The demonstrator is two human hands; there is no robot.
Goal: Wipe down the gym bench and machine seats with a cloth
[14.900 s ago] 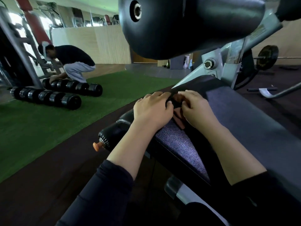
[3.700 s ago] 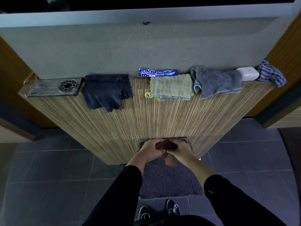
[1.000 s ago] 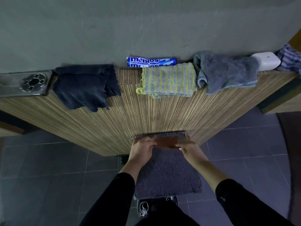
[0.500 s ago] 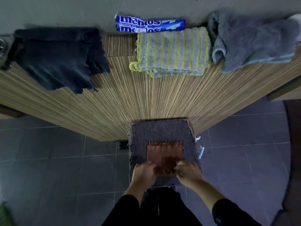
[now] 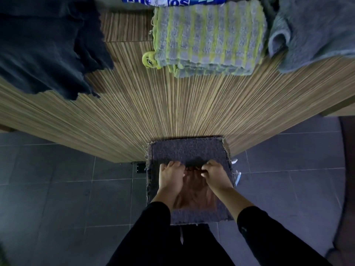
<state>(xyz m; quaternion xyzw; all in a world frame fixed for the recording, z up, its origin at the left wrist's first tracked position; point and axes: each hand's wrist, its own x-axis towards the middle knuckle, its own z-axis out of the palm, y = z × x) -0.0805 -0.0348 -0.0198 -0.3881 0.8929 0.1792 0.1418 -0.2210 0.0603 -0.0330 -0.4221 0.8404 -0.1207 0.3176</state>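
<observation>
A reddish-brown cloth (image 5: 195, 192) hangs between my two hands, low above a grey floor mat (image 5: 188, 150). My left hand (image 5: 171, 177) pinches its top left edge. My right hand (image 5: 215, 176) pinches its top right edge. The cloth's upper edge is bunched between my fingers and partly hidden by them. No gym bench or machine seat is in view.
A striped wooden counter (image 5: 172, 104) stands right in front of me. On its top lie a dark blue cloth (image 5: 44, 48), a folded grey-and-yellow cloth (image 5: 207, 37), a grey towel (image 5: 311, 29) and a blue Mentos roll (image 5: 172, 0). Dark floor tiles surround the mat.
My head has dropped closer to the counter. Both hands have shifted from the cloth's near edge to its far edge, and the cloth now hangs toward me instead of spreading away.
</observation>
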